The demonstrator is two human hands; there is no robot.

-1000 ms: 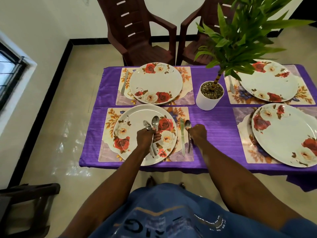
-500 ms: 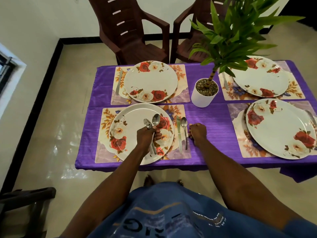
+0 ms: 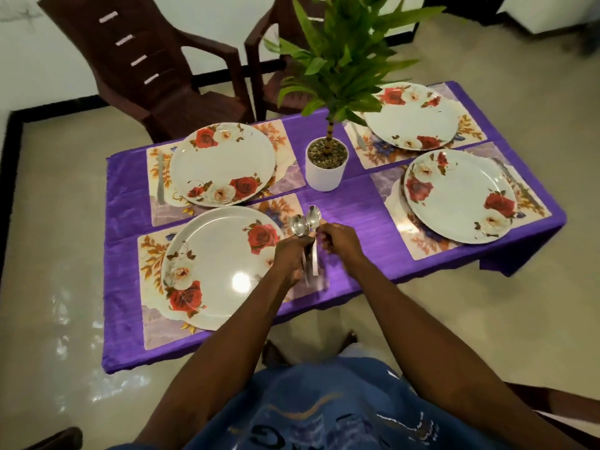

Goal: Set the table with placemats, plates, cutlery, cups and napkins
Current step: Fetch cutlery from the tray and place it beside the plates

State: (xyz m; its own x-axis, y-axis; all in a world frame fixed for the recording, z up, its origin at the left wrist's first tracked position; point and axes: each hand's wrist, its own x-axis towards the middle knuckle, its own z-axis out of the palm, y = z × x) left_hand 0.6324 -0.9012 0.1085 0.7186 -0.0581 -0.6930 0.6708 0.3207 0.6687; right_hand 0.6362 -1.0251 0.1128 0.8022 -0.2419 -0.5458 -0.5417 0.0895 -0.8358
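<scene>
Centre frame: left hand (image 3: pixel 292 254) grips spoons (image 3: pixel 305 222) as stock; right hand (image 3: pixel 337 240) pinches one, presumably to place it.

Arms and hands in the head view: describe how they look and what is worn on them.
Both forearms enter from the bottom edge, bare to as far as the frame shows: no sleeves, watch, bracelet or gloves visible. No rings can be made out on the left hand or the right hand, though motion blur limits that. Below them is a blue garment with dark lettering and a tan wavy line.
</scene>
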